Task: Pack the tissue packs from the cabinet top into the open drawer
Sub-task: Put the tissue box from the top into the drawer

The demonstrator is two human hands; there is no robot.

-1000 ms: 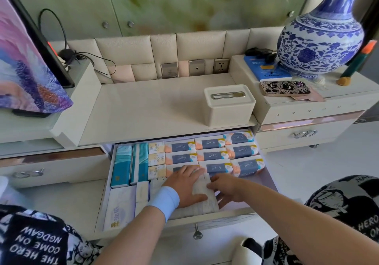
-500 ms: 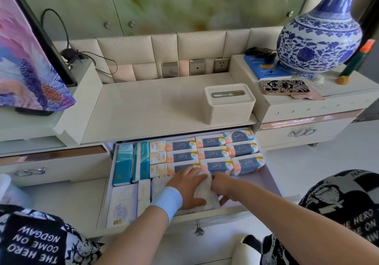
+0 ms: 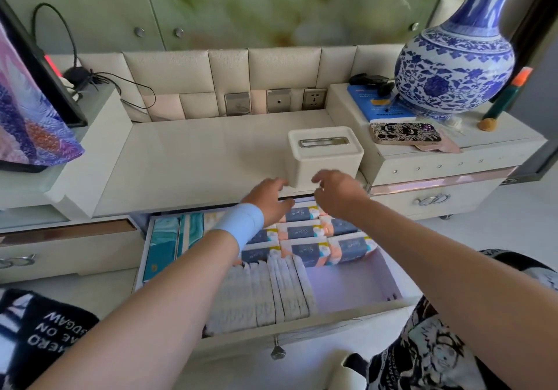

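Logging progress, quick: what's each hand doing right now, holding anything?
Left hand: open, empty, reaching toward the white tissue box.
Right hand: open, empty, fingers spread near the same box.

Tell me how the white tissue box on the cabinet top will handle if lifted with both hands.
The tissue box looks like rigid plastic, so it should hold its shape. Its smooth sides may be slippery. It sits squat and flat, unlikely to tip, and is probably light.

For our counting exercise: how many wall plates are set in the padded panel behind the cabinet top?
3, in a row: left plate, middle plate, and the power socket on the right. None looks hidden.
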